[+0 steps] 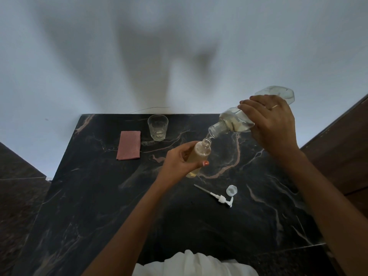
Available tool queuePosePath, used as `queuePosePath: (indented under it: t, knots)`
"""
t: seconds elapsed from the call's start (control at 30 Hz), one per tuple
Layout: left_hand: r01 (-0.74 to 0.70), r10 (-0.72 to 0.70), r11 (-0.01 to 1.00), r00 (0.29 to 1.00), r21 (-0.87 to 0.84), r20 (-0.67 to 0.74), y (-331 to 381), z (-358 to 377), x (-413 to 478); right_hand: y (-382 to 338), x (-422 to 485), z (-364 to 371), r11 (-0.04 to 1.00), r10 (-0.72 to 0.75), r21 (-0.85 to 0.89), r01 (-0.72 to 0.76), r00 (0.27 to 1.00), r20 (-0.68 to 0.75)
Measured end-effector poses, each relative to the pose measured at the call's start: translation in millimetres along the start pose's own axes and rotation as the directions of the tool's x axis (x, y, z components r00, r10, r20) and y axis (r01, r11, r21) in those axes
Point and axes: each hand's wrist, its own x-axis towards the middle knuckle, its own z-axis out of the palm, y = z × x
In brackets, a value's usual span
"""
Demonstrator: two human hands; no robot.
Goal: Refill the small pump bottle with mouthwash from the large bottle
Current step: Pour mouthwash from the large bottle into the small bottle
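Small bottle (201, 154) uncapped, tilted, held over mid-desk (99, 196); pale yellow liquid fills most of it, foam at the shoulder. Large bottle (235, 122) tipped neck-down just above it, mouth nearly touching mouth, a thin stream between them; clear liquid pooled at the neck end, base end empty. Left grip (179, 162) wrapped round the small bottle's body, thumb across the front. Right grip (272, 124) clasps the large bottle's middle from above, fingers curled over it. Pump (217, 196) lies flat near the desk's front, cap (232, 190) just beside it. Glass (157, 127) upright by the far edge, contents unclear; folded cloth (129, 145) to its left.
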Motion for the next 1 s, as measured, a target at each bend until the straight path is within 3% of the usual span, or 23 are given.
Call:
queuePosePath:
  t: [0.4,1.0]
  knots:
    - [0.005,-0.005,1.0,1.0,-0.008,0.006,-0.8,-0.9,1.3,0.9,2.1,3.4,1.0,-0.017,-0.012,0.017,1.0,-0.023]
    - [0.006,-0.006,0.999,1.0,-0.039,-0.002,-4.3,-1.9,3.0,-19.5,-19.4,21.7,0.971,0.168,0.159,-0.178,0.983,0.079]
